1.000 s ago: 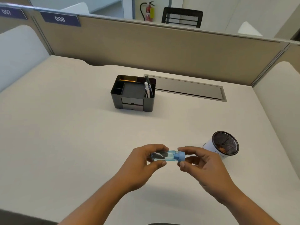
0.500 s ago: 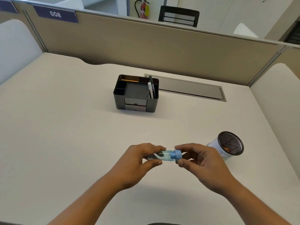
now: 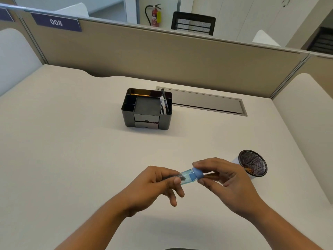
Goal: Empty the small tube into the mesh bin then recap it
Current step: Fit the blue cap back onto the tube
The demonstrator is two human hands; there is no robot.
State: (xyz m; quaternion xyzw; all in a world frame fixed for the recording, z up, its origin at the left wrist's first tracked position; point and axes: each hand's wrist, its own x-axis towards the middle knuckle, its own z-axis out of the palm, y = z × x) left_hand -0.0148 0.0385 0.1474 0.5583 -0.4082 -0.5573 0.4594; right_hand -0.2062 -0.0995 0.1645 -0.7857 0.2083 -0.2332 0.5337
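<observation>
Blue cap (image 3: pixel 197 174) sat pinched in right hand (image 3: pixel 228 181); left hand (image 3: pixel 155 184) clamped the small tube (image 3: pixel 185 177) (clear, dark bits inside) above the table's (image 3: pixel 72 150) near edge, mesh bin (image 3: pixel 252 166) near right edge

Small tube (image 3: pixel 185 176): clear pale-blue body, darker blue cap (image 3: pixel 197 174), black bit inside. Mesh bin (image 3: pixel 252 165), lower right: black mesh w/ black rim, white outside. Desk organiser (image 3: pixel 146 109), centre: black, grey drawer fronts, orange-yellow pencil at back. Desk (image 3: pixel 72 141) cream. Partition (image 3: pixel 162 56) beige; navy label w/ white "008" (image 3: pixel 56 22) upper left. Fire extinguisher (image 3: pixel 155 15) red, top centre.
</observation>
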